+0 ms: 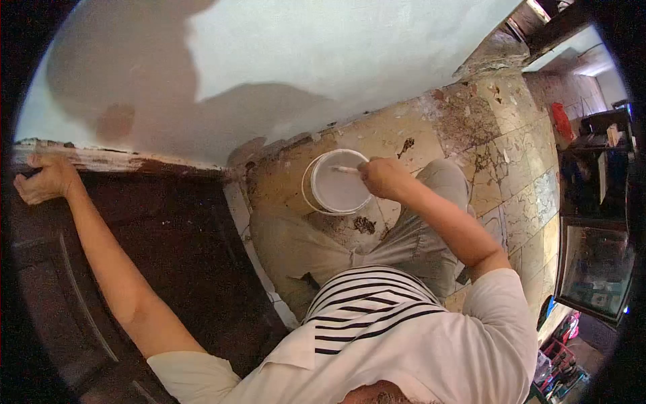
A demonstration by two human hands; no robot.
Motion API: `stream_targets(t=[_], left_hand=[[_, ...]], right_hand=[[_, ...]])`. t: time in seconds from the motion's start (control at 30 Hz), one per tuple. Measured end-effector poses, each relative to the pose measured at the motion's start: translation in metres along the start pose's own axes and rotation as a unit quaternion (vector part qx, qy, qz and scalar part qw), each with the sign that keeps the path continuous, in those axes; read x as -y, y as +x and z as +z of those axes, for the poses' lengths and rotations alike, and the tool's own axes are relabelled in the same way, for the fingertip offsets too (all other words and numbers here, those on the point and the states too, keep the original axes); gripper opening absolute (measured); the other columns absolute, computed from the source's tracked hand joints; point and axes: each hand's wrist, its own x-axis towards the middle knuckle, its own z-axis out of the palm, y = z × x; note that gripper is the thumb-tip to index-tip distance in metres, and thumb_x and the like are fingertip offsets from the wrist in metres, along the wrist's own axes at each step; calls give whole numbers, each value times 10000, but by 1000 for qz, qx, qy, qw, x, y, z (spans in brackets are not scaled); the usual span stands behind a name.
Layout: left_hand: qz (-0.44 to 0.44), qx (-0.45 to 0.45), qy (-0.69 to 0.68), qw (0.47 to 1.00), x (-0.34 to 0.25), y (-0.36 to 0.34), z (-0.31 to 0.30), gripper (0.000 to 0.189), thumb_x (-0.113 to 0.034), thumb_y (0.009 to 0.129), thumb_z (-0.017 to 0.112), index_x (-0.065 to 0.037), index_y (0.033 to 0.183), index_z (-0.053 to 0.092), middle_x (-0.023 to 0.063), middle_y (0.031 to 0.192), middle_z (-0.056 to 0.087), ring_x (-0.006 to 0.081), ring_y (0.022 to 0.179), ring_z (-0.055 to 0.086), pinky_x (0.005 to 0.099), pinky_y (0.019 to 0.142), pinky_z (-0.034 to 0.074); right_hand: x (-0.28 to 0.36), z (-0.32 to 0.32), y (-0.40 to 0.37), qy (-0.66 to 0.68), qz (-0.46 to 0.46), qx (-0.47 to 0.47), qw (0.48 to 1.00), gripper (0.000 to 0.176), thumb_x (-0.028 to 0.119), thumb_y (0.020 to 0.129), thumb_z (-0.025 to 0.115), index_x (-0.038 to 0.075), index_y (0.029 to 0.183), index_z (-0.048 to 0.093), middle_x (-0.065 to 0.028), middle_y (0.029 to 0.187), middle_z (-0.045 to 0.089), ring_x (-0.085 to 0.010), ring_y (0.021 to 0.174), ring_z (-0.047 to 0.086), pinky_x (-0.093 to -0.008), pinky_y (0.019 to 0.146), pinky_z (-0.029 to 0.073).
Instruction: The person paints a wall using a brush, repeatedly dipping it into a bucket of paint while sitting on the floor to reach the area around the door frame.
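Observation:
My right hand (385, 178) is closed on a pale stick-like handle (346, 170), whose far end reaches into a white bucket (317, 199). The bucket stands on the floor and holds greyish-white liquid (336, 190). Its thin wire handle hangs out to the left side. Far to the left, my left hand (47, 180) rests at the edge of a dark wooden door frame (121, 161), with its fingers apart and bent. Nothing shows in it. The tool's tip is not clearly visible.
A white wall (269, 54) rises ahead, with shadows on it. Below lies a stained, cracked tiled floor (518, 168). A dark wooden door (168, 256) fills the left. At the right stand a dark framed glass cabinet (595, 266) and a red item (560, 121).

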Motion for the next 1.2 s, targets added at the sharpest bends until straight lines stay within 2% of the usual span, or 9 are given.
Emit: stream_targets(t=[0.1, 0.17, 0.23, 0.43, 0.67, 0.93, 1.07, 1.13, 1.2], left_hand=[[-34, 28, 54, 998, 19, -19, 20, 469, -424, 919, 514, 8, 1071, 408, 193, 1078, 459, 330, 990, 473, 497, 810, 356], [25, -62, 23, 998, 15, -6, 18, 465, -416, 912, 523, 14, 1059, 423, 189, 1055, 462, 330, 979, 469, 504, 807, 357], [34, -60, 22, 997, 23, -7, 23, 497, -439, 892, 542, 24, 1043, 441, 202, 1020, 467, 346, 971, 462, 526, 815, 352], [-47, 13, 2, 999, 28, -22, 33, 527, -466, 868, 557, 34, 1016, 478, 237, 1009, 470, 382, 981, 452, 536, 839, 344], [-72, 39, 16, 997, 43, -34, 44, 542, -487, 861, 555, 35, 1004, 511, 246, 1029, 470, 390, 998, 447, 537, 852, 337], [-90, 66, 21, 994, 44, -36, 39, 560, -508, 854, 562, 21, 1032, 520, 234, 1038, 475, 388, 1012, 450, 538, 844, 343], [-77, 55, 56, 994, 50, -39, 46, 578, -496, 847, 563, 56, 1006, 509, 259, 984, 478, 400, 950, 463, 537, 836, 347], [-84, 62, 58, 993, 53, -43, 53, 570, -482, 846, 569, 64, 998, 506, 263, 970, 478, 402, 932, 465, 536, 834, 349], [-72, 48, 42, 995, 45, -41, 46, 561, -480, 848, 571, 56, 1000, 508, 255, 974, 480, 398, 936, 464, 534, 834, 351]], right_hand=[[5, 60, 25, -74, -34, -15, 997, 130, 125, 816, 556, 40, 842, 652, -217, 848, 657, -346, 769, 667, -448, 641, 532], [8, 87, 37, -106, -53, -49, 992, 95, 122, 818, 559, 53, 801, 622, -238, 842, 636, -352, 777, 660, -449, 629, 531], [11, 106, 46, -101, -41, -27, 994, 153, 130, 812, 572, 35, 748, 673, -231, 801, 662, -369, 742, 671, -483, 618, 531], [5, 151, 55, -109, -21, -45, 993, 161, 125, 822, 559, 14, 783, 670, -253, 822, 653, -358, 742, 673, -452, 609, 538], [17, 129, 43, -119, -45, -30, 991, 154, 118, 827, 543, 1, 789, 634, -227, 760, 637, -368, 732, 664, -437, 616, 535], [-1, 79, 27, -6, 64, 59, 996, 177, 160, 833, 545, 11, 813, 638, -253, 849, 657, -407, 701, 643, -490, 630, 525], [-27, 83, 15, -1, -48, 5, 999, 242, 182, 887, 507, -12, 802, 625, -222, 825, 673, -336, 642, 655, -445, 564, 521], [-32, 75, 11, 253, 76, 91, 960, 227, 200, 847, 545, -8, 800, 621, -160, 815, 680, -326, 646, 653, -445, 571, 526], [-29, 70, 6, 335, 139, 101, 926, 264, 223, 868, 525, -26, 820, 602, -149, 773, 664, -296, 603, 634, -427, 537, 513]])
